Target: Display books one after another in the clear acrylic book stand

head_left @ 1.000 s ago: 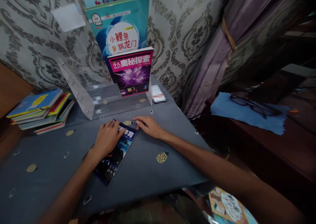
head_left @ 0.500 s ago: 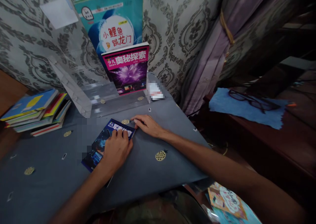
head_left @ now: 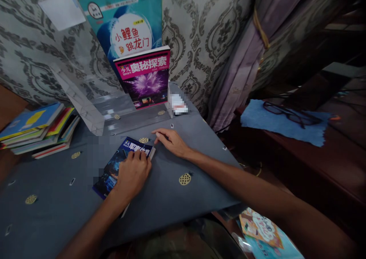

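A dark blue paperback book (head_left: 110, 175) with white lettering lies slantwise on the grey cloth-covered table. My left hand (head_left: 134, 171) is on its cover, fingers bent over the upper part and thumb by the right edge. This hand and wrist hide much of the book's right side. Just beyond the top right corner, my right hand (head_left: 173, 141) hovers low over or rests on the cloth, a small gap from the book. Its index finger is stretched out, the thumb is apart from it, and nothing shows between them.
A clear acrylic stand (head_left: 85, 101) holds a pink-and-black book (head_left: 147, 80) and a larger teal book (head_left: 131, 34). At left is a book stack (head_left: 40, 127). Glasses (head_left: 291, 114) lie on a blue cloth (head_left: 257, 118) at right. More books (head_left: 265, 232) are low, beside the table's edge (head_left: 200, 215).
My right hand has drawn slightly away from the book's corner, leaving a gap. My left hand stays on the cover. The whole view has shifted a little.
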The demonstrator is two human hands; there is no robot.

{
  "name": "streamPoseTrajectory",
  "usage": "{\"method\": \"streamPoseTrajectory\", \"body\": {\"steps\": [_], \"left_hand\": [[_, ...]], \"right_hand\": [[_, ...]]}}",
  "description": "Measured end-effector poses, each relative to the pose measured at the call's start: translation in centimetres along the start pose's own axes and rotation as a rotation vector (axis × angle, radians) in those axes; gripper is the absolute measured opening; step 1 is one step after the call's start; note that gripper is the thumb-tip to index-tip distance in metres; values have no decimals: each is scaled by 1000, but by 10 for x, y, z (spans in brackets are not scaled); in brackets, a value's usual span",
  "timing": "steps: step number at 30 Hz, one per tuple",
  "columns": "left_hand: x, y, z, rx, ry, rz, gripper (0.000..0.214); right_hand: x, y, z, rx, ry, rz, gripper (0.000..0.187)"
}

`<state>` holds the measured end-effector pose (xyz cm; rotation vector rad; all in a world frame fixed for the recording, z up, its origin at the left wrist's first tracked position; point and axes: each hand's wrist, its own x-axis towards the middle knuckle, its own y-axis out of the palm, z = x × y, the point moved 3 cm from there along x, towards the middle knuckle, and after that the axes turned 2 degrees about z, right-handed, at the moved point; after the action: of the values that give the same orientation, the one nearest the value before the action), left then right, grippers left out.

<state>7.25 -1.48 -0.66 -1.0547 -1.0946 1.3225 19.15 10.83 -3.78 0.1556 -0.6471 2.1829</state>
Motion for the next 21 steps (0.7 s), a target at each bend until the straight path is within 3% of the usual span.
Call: {"method": "streamPoseTrajectory", "body": {"steps": [4,9,14,17,21], "left_hand": [[-1,3,0,-11,-6,-34,31],[-2,9,0,2,3,-69,30],[-2,10,-1,-2,-8,-13,33],[-2,7,2,-32,5,9,32],[-8,7,23,-99,72,-35,26]], "right_hand": [[-2,-1,4,-17,-80,-22,31],[-5,3,7,-139,-182,50,29],[-6,7,6,-352,-236,191,29],[-6,8,9,-473,-273,209,30],[-9,13,19,-618,-184,227,30]]}}
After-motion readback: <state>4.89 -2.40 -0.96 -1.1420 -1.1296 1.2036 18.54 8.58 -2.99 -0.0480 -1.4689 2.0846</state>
